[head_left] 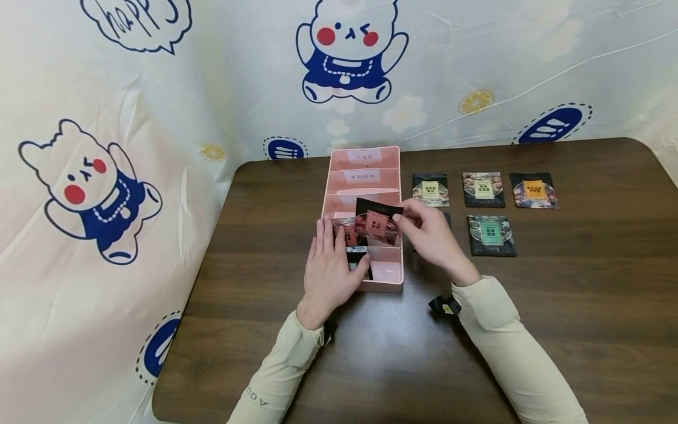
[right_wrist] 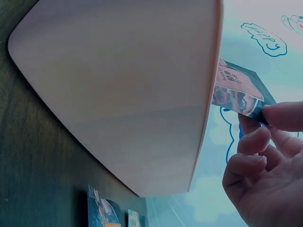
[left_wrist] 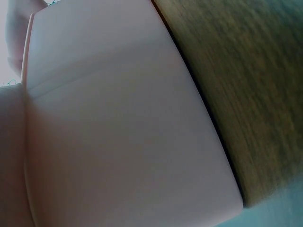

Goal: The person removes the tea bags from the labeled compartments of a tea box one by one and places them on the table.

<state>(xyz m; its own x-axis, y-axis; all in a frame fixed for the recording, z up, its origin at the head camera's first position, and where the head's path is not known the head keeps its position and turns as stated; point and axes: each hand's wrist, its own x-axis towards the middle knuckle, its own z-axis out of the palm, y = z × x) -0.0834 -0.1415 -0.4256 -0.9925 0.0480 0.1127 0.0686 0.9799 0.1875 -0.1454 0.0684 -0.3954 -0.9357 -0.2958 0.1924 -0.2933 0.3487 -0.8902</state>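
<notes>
A pink divided box stands on the table with paper labels in its far compartments. My right hand pinches the right edge of a black-and-red sachet, which tilts over the box; the right wrist view shows thumb and finger on its corner. Across the box's left wall lies my left hand, its fingers fairly straight. Beneath those fingers, another red sachet sits in a compartment, partly covered. A dark sachet in the nearest compartment is partly hidden by the left thumb. The left wrist view shows mostly the box's side.
Right of the box lie a yellow-green-labelled sachet, a similar sachet, an orange-labelled one and a green-labelled one. Another is mostly hidden behind my right hand. A printed cloth hangs behind the wooden table.
</notes>
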